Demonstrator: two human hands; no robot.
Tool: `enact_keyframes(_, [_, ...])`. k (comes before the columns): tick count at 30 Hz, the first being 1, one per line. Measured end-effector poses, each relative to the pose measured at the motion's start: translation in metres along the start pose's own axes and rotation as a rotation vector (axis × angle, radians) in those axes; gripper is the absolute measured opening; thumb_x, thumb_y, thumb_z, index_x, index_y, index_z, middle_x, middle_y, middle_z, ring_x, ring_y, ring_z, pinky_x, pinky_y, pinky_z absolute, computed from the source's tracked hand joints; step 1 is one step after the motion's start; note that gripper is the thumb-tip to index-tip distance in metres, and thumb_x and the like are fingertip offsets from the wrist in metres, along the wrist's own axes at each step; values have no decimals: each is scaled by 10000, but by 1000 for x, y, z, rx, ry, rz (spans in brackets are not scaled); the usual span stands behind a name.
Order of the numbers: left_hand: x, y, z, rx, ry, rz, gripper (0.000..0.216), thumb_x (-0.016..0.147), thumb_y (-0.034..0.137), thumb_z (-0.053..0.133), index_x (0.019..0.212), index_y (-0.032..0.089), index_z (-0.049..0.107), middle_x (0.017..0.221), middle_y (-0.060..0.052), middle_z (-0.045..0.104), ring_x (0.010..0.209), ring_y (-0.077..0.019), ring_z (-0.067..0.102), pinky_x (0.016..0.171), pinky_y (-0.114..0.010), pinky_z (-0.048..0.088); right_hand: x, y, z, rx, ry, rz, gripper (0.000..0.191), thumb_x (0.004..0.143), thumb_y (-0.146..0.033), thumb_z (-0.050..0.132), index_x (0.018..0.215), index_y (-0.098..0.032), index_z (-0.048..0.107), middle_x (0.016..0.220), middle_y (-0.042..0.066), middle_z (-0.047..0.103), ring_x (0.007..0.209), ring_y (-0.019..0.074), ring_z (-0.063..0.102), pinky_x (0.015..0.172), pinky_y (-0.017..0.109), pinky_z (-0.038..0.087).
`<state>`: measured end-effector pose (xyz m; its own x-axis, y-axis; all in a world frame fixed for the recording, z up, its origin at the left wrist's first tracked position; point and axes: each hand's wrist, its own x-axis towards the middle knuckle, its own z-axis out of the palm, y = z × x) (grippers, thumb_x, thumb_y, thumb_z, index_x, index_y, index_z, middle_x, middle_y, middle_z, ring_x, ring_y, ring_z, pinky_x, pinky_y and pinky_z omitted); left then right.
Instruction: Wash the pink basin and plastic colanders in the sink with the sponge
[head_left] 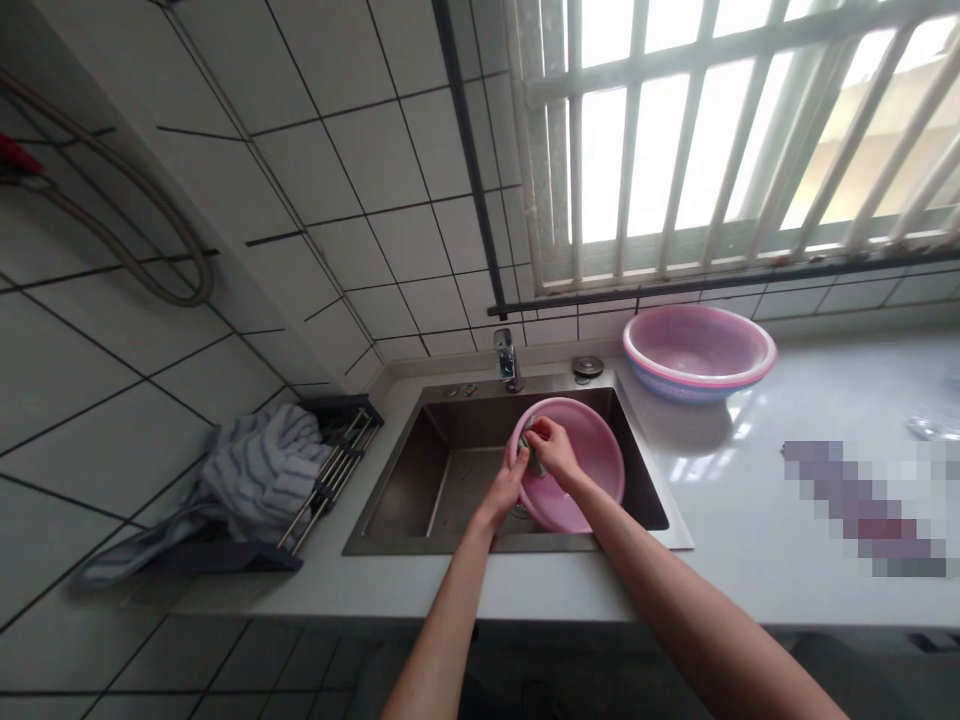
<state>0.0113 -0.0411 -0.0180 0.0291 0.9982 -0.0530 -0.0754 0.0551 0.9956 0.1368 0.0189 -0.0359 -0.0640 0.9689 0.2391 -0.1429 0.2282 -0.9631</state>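
Note:
A pink plastic basin (600, 460) stands tilted in the right part of the steel sink (442, 470). My left hand (504, 492) grips the basin's left rim, its fingers partly hidden behind the wall. Closed on a small grey-green cloth (535, 464), my right hand (553, 448) presses against the basin's inner left side, close to the left hand. The cloth is mostly covered by the fingers. Behind the basin rises a chrome faucet (507, 358); whether water runs cannot be made out.
More basins, pink over blue (697, 380), sit stacked on the counter (540, 590) at right. A metal drain strainer (587, 366) lies behind the sink. At left, a striped towel (262, 465) drapes over a dark rack (330, 485). A barred window (675, 160) is above.

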Motion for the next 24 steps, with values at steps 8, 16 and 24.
enact_keyframes(8, [27,23,-2,-207,-13,-68,538,799,554,846,1164,242,605,935,-15,738,948,-218,758,917,-360,607,-6,-6,-2,-74,-330,-33,199,829,-338,672,921,-166,711,916,77,752,801,205,664,764,307,513])
enact_keyframes(16, [26,-4,-16,-114,36,-83,628,816,639,792,1244,186,711,1188,-131,785,1257,-329,684,1139,-459,485,-18,-9,-2,-182,-357,-44,197,840,-270,654,974,-156,744,953,89,786,825,214,695,750,297,518])
enact_keyframes(24, [21,0,-19,-38,-13,-101,663,859,672,722,1336,214,680,1375,-132,712,1395,-339,584,1232,-473,378,-25,-25,1,-136,-375,-9,195,809,-266,657,951,-154,731,936,74,774,819,206,681,756,291,520])
